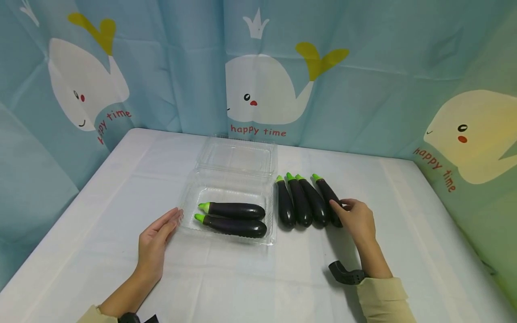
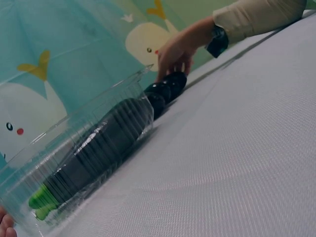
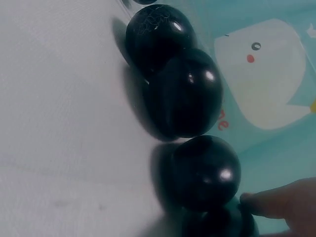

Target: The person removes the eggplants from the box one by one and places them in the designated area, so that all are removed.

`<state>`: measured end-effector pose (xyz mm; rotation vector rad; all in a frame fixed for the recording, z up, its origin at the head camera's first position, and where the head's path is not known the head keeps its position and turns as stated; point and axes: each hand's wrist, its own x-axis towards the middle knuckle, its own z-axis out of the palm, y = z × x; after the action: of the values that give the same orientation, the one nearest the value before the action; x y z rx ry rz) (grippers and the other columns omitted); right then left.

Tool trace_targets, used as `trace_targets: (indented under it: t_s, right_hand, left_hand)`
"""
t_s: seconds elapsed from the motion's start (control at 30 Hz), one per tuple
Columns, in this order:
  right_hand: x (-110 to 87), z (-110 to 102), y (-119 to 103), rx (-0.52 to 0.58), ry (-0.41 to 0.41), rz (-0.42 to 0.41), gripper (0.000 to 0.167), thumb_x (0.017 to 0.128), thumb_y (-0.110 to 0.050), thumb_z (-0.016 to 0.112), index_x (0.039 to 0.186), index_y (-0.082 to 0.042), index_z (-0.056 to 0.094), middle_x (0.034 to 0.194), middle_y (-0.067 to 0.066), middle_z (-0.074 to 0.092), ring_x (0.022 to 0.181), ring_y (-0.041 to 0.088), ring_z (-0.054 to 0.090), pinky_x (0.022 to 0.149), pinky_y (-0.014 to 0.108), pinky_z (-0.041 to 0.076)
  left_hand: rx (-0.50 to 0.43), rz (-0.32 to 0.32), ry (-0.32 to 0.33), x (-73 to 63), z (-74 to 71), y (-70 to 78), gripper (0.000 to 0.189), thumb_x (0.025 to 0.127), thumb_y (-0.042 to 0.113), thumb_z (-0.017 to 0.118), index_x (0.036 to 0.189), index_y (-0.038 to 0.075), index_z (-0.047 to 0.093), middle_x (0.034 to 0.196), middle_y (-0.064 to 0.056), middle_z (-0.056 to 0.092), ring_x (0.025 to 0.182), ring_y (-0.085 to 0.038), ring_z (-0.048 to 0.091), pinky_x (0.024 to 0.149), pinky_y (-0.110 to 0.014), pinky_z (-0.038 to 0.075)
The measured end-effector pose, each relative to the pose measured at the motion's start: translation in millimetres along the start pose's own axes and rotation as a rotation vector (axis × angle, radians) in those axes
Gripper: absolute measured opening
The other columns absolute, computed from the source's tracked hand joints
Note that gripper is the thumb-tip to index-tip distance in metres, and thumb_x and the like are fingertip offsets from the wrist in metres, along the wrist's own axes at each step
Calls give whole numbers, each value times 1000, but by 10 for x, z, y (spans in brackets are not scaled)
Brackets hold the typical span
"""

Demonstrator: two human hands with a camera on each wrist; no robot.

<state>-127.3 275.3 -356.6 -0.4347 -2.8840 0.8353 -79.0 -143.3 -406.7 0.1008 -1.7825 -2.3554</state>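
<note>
A clear plastic clamshell box (image 1: 226,237) lies with its lid (image 1: 238,157) folded back. Two dark eggplants (image 1: 238,211) with green stems rest side by side in its base. My left hand (image 1: 155,244) touches the box's left rim with its fingertips; the left wrist view catches only a bit of those fingers (image 2: 6,224). To the right of the box, several eggplants (image 1: 300,202) lie in a row, stems toward the back. My right hand (image 1: 358,220) holds the rightmost eggplant (image 1: 326,190) between thumb and fingers. In the right wrist view a fingertip (image 3: 254,203) meets its dark skin.
Under everything is a table with a white cloth (image 1: 250,287). Behind and beside it hangs a blue-green curtain (image 1: 194,67) printed with whales. A black wrist strap (image 1: 346,273) sits on the right forearm, by a beige sleeve (image 1: 383,296).
</note>
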Motion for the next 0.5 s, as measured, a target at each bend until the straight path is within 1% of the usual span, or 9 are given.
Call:
trace_targets:
  t_s: [0.17, 0.3, 0.5]
  right_hand:
    - [0, 5, 0, -10, -4, -9, 61, 88, -45, 55, 115, 9, 58, 100, 27, 62, 85, 36, 60, 64, 42, 50]
    - [-11, 1, -18, -21, -7, -5, 66, 87, -48, 56, 118, 10, 56, 100, 26, 62, 84, 36, 60, 63, 42, 50]
    - [-11, -11, -24, -34, 1, 3, 73, 85, -55, 54, 120, 9, 54, 103, 26, 62, 89, 39, 59, 68, 45, 49]
  left_hand:
    - [-3, 5, -8, 1, -4, -3, 39, 94, 3, 49, 125, -19, 42, 112, 3, 63, 107, -8, 56, 91, -20, 43]
    - [-3, 6, -12, 0, -7, -1, 39, 94, 3, 49, 125, -18, 42, 112, 3, 63, 108, -8, 56, 91, -20, 43]
    - [15, 1, -9, 0, -2, 5, 38, 94, 4, 49, 125, -17, 44, 113, 4, 63, 108, -7, 55, 90, -20, 43]
